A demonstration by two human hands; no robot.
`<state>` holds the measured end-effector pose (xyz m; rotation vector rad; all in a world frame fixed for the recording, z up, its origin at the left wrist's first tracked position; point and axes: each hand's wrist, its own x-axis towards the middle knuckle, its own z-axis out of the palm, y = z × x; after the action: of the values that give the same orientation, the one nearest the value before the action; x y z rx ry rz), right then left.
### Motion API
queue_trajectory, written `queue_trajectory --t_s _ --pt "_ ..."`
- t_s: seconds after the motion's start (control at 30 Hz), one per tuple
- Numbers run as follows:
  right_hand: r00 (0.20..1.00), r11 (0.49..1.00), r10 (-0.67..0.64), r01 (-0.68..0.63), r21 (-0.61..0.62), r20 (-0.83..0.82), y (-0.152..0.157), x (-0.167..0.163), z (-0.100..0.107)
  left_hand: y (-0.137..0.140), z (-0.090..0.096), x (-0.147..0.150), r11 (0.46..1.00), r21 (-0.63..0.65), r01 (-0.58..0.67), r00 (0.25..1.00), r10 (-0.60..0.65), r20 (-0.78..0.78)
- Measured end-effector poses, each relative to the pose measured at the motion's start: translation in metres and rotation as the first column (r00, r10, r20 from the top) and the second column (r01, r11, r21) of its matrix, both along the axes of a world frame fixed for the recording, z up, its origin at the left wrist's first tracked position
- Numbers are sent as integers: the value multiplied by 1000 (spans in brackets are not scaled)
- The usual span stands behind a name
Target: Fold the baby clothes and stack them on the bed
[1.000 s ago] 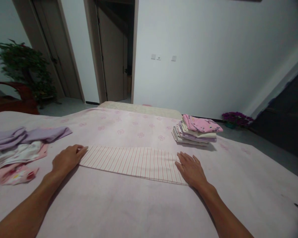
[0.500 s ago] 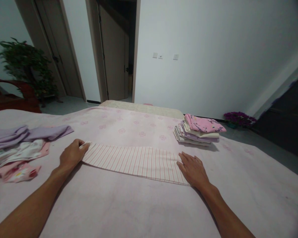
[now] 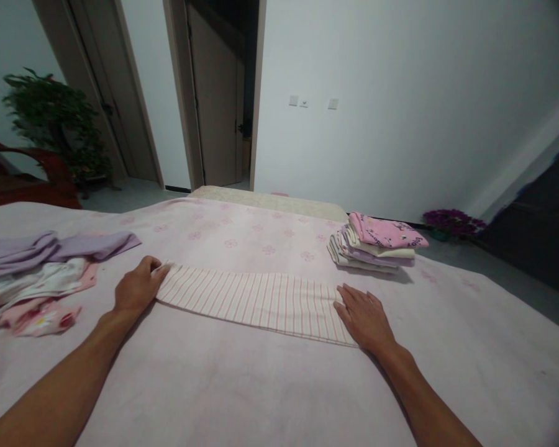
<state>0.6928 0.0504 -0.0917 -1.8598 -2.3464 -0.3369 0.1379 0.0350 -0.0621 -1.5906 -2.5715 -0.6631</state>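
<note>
A white garment with pink stripes (image 3: 261,304), folded into a long strip, lies across the pink bedspread (image 3: 242,391). It looks like a pair of trousers, though its full shape is hidden by the folds. At its left end, my left hand (image 3: 140,287) pinches the narrow edge between thumb and fingers. My right hand (image 3: 364,316) rests flat on the wider right end, fingers stretched out over the cloth. Beyond that hand stands a stack of folded clothes (image 3: 377,251) topped by a pink printed piece (image 3: 389,231).
At the left lies a loose heap of clothes: a lilac garment (image 3: 58,249), a white piece (image 3: 37,282) and a pink one with a flower (image 3: 44,320). Past the bed are a wooden chair (image 3: 28,174), a green plant (image 3: 56,124) and purple flowers (image 3: 451,221).
The whole view has shifted slightly, with the scene sitting a little further right and up. Both hands keep their places on the striped garment.
</note>
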Motion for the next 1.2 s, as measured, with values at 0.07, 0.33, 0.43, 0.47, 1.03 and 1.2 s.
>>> queue_trajectory --t_s 0.07,0.33,0.43,0.47,1.03,1.2 --pt "1000 1000 8 -8 4 0 -1 0 1 2 -4 -4 997 -82 -10 1000 10 2" --pt "1000 1000 8 -8 6 9 -3 -3 5 5 -6 -7 987 -159 14 1000 -18 -22" --pt "1000 1000 1 -1 -8 6 -3 -3 6 3 -7 -11 991 -131 32 999 -30 20" --pt "1000 1000 -1 1 -11 3 -3 -3 6 3 -8 -11 992 -118 39 999 -35 41" --pt "888 942 -334 321 -95 -315 4 41 19 12 0 -22 942 -309 134 985 -92 149" --pt "908 948 -318 308 -81 -273 -6 29 27 20 -4 -24 963 -215 164 974 -124 189"
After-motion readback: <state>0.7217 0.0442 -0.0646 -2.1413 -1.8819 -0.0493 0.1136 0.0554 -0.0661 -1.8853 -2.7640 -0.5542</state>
